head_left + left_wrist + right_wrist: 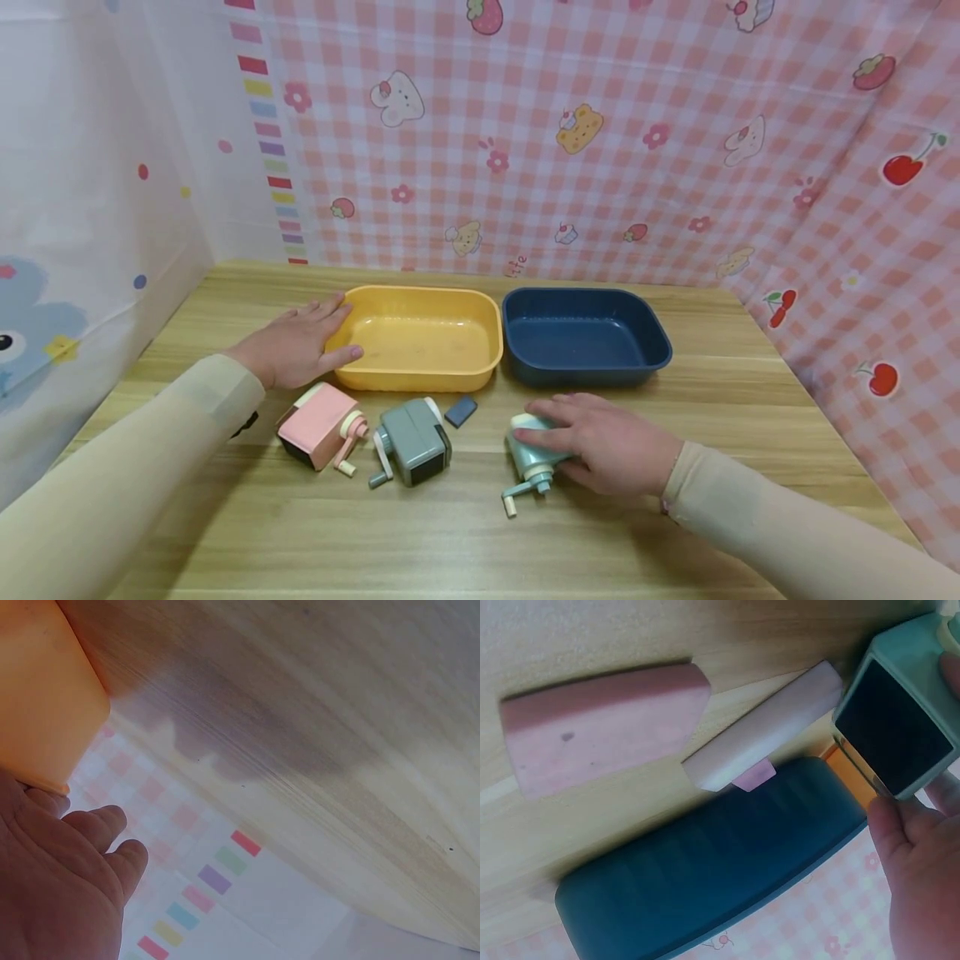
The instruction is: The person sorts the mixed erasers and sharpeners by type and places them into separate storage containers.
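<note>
On the left, my left hand [296, 343] rests at the left rim of the yellow bin [420, 380], its fingers extended and the thumb over the edge. The left wrist view shows those fingertips beside the bin's outer wall [49, 690]. My right hand [603, 442] grips a mint hand-crank pencil sharpener [531, 457] from its right side. Its black panel [892, 727] faces the right wrist camera, and its crank points toward me. Left of it stand a grey-green crank sharpener [416, 437] and a pink crank sharpener [318, 423].
A navy bin [588, 379] stands right of the yellow one. A small blue-grey block [461, 411] lies before the yellow bin. The right wrist view shows a pink block [607, 727] and a pale lilac block [769, 727] near the navy bin. Patterned cloth [525, 192] hangs behind the table.
</note>
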A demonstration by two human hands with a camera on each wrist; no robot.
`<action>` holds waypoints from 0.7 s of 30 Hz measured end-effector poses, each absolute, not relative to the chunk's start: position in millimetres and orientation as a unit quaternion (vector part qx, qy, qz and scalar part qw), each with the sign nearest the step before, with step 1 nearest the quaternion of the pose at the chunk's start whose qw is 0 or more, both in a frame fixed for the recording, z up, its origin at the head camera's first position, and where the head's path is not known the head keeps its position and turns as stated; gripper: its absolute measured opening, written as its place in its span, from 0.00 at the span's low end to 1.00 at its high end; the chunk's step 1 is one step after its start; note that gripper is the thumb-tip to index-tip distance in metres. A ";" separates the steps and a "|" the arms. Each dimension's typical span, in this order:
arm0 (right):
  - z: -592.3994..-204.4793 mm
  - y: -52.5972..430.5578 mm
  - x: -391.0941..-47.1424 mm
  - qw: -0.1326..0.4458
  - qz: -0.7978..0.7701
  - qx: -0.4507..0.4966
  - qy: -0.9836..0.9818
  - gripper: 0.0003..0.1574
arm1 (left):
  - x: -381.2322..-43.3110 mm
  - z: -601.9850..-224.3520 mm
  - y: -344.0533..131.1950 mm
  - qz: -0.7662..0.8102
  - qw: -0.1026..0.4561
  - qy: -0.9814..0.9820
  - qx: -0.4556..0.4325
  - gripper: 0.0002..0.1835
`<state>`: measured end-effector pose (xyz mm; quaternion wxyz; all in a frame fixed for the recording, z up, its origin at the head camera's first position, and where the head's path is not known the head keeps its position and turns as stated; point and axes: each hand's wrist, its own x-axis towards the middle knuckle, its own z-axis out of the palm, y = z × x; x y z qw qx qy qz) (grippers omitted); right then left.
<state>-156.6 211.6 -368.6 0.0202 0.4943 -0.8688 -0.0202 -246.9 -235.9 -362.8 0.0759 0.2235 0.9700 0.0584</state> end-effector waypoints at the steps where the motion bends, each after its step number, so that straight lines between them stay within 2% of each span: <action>1: -368.6 211.3 -156.4 0.023 -0.020 0.494 -0.869 0.45 | -247.0 -362.8 -236.1 0.057 0.075 0.970 0.224 0.49; 21: -368.9 211.9 -159.1 0.029 -0.009 0.502 -0.865 0.46 | -247.3 -362.7 -235.5 0.053 0.077 0.970 0.222 0.50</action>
